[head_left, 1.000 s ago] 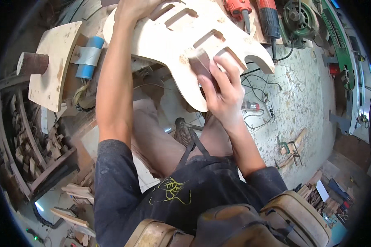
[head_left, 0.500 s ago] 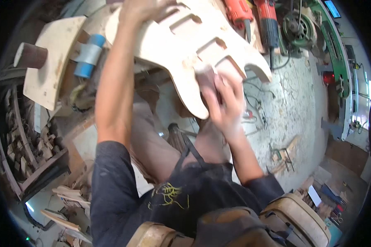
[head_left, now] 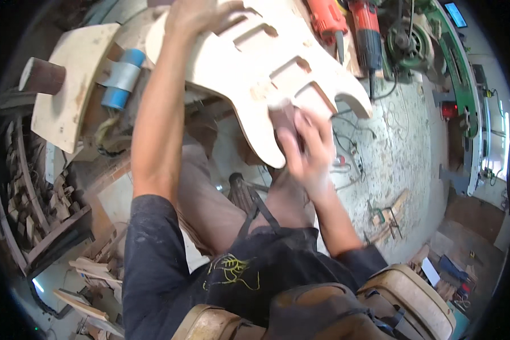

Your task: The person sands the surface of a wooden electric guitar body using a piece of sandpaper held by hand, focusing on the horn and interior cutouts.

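Observation:
A pale, unpainted wooden guitar body (head_left: 235,68) with several routed cavities lies in front of me, one horn pointing toward my lap. My left hand (head_left: 198,16) rests on its far left part, fingers stretched out over the wood near a cavity and holding nothing. In my right hand (head_left: 313,144), a brown sanding block (head_left: 283,118) is gripped between thumb and fingers. The block lies against the face of the near horn, beside the lowest cavity. My right hand is slightly blurred.
Two red-and-black power tools (head_left: 366,34) lie beyond the body at the right, near a green machine (head_left: 411,42). At left are a curved wooden piece (head_left: 68,85), a blue cylinder (head_left: 123,79) and a bin of wood scraps (head_left: 56,241). Cables (head_left: 351,153) run across the floor.
My right hand and the sanding block have shifted very slightly on the horn, toward me. The left hand stays on the guitar body.

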Available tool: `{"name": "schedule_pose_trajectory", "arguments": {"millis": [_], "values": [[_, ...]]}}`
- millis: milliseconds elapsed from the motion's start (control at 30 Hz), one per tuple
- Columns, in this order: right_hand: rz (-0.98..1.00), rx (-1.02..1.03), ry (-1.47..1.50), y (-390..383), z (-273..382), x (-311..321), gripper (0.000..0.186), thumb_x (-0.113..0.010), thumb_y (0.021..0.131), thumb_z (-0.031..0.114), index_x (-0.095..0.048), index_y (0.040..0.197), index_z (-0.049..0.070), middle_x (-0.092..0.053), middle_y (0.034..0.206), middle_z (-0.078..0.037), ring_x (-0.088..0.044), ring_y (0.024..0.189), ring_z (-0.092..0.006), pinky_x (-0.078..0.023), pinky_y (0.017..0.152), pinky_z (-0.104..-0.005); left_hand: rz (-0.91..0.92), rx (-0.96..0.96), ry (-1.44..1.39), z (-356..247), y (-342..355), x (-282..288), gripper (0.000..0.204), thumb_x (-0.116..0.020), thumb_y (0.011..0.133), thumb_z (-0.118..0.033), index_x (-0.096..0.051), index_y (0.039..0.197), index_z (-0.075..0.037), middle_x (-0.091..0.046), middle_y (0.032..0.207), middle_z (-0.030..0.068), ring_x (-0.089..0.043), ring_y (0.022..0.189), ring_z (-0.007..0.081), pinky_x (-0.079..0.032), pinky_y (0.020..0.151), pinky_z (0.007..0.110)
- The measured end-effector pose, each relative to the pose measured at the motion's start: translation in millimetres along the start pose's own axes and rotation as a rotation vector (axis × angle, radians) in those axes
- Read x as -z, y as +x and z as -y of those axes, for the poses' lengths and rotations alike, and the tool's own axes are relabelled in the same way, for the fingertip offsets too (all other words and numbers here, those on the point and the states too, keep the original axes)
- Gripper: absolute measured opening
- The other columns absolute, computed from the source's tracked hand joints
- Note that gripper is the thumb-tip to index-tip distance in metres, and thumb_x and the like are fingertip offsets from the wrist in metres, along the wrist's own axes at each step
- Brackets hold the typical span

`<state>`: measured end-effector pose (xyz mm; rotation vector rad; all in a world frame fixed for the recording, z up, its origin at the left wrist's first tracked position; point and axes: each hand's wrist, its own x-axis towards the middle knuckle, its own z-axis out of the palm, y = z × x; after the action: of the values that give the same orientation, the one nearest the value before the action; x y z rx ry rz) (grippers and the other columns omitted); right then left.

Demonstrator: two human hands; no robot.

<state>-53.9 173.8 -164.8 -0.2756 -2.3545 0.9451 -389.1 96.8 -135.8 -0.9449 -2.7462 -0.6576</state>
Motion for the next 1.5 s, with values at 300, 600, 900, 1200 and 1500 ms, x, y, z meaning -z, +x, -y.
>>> {"name": "schedule_pose_trajectory", "arguments": {"millis": [300, 600, 900, 1200, 1500], "values": [[-0.045, 0.170, -0.129, 34.6, 16.9, -9.1, 0.034, -0.081, 0.085, 0.010, -0.069, 0.113, -0.003, -0.066, 0.117, -0.018, -0.072, 0.091, -0.0346, -0.060, 0.071, -0.0389, 0.006, -0.018, 0.025, 7.1, -8.9, 15.3, 0.066, -0.075, 0.080, -0.054, -0.069, 0.122, -0.003, -0.069, 0.119, 0.0275, -0.062, 0.115, 0.0440, -0.050, 0.101, 0.049], [-0.022, 0.209, -0.135, 37.2, 15.2, 2.4, 0.038, -0.083, 0.082, 0.012, -0.071, 0.114, -0.003, -0.068, 0.116, -0.019, -0.073, 0.095, -0.0357, -0.062, 0.076, -0.0384, 0.045, -0.008, -0.041, 0.3, -3.4, 12.9, 0.070, -0.076, 0.079, -0.055, -0.069, 0.123, -0.001, -0.067, 0.122, 0.0285, -0.061, 0.120, 0.0439, -0.048, 0.104, 0.050], [0.029, 0.178, -0.098, 10.3, 1.5, 10.2, 0.036, -0.082, 0.083, 0.008, -0.070, 0.114, -0.005, -0.066, 0.117, -0.021, -0.070, 0.098, -0.0347, -0.059, 0.081, -0.0387, 0.030, -0.053, -0.065, -5.3, 1.8, 3.7, 0.067, -0.077, 0.080, -0.054, -0.070, 0.119, -0.001, -0.067, 0.123, 0.0283, -0.062, 0.118, 0.0434, -0.050, 0.100, 0.050], [0.045, 0.212, -0.086, -3.8, -1.6, 15.0, 0.035, -0.080, 0.084, 0.007, -0.068, 0.114, -0.007, -0.065, 0.116, -0.019, -0.071, 0.097, -0.0350, -0.059, 0.075, -0.0383, -0.031, -0.028, 0.013, 3.1, 1.9, -11.3, 0.068, -0.076, 0.080, -0.053, -0.068, 0.124, -0.002, -0.063, 0.132, 0.0273, -0.059, 0.122, 0.0434, -0.049, 0.103, 0.049], [-0.002, 0.218, -0.085, 1.3, -7.8, 5.8, 0.036, -0.079, 0.085, 0.008, -0.068, 0.116, -0.007, -0.067, 0.113, -0.020, -0.072, 0.088, -0.0345, -0.061, 0.070, -0.0382, -0.067, -0.062, -0.002, 11.1, 3.4, -18.0, 0.075, -0.077, 0.078, -0.056, -0.067, 0.128, -0.001, -0.064, 0.132, 0.0264, -0.057, 0.127, 0.0424, -0.045, 0.110, 0.049]]}}
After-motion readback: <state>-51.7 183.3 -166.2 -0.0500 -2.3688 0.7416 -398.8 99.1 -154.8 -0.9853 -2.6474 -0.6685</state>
